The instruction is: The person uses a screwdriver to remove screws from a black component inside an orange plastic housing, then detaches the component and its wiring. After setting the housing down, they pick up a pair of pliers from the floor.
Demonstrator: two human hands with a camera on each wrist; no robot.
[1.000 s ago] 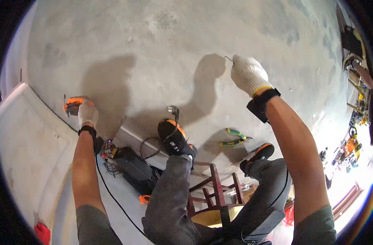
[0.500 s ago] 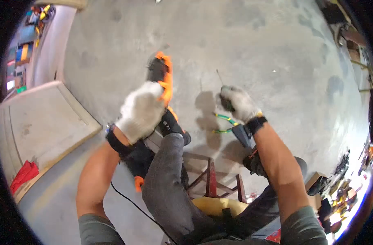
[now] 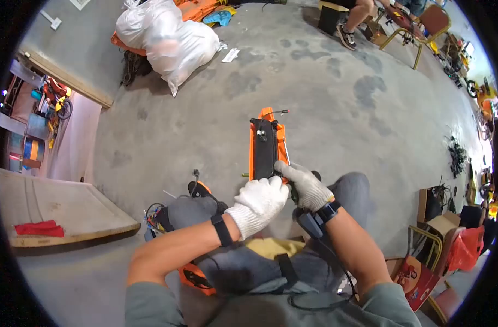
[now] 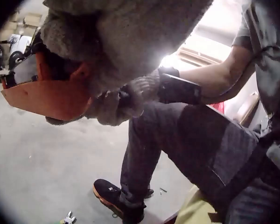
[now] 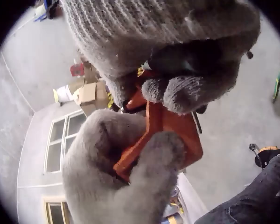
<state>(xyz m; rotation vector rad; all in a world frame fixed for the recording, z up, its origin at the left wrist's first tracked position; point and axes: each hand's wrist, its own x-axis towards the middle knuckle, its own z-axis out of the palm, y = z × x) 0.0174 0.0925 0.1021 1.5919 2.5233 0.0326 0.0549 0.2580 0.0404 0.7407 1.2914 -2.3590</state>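
My gloved left hand [image 3: 261, 200] grips the near end of a long orange-and-black plastic housing [image 3: 265, 147], held out in front of my knees. A thin dark lead with a red tip sticks out at its far end. In the right wrist view, the left thumb presses on the orange shell [image 5: 177, 135]. Beside it, my gloved right hand [image 3: 309, 188] curls around a screwdriver's dark handle [image 5: 189, 58], its fingertips right at the housing. The screwdriver's thin silver shaft [image 3: 286, 151] runs along the housing's right side in the head view.
Pliers with green-and-yellow handles [image 5: 279, 79] lie on the floor. A plug [image 3: 196, 173] is near my left shoe. White sacks [image 3: 178, 46] stand at the back, a pale board with a red cloth [image 3: 39, 229] at left, boxes and a red bag [image 3: 467, 248] at right.
My left hand has brought the orange-and-black housing from the far left to the middle. My right hand, with the screwdriver, has come in beside it. The head view has tilted up.
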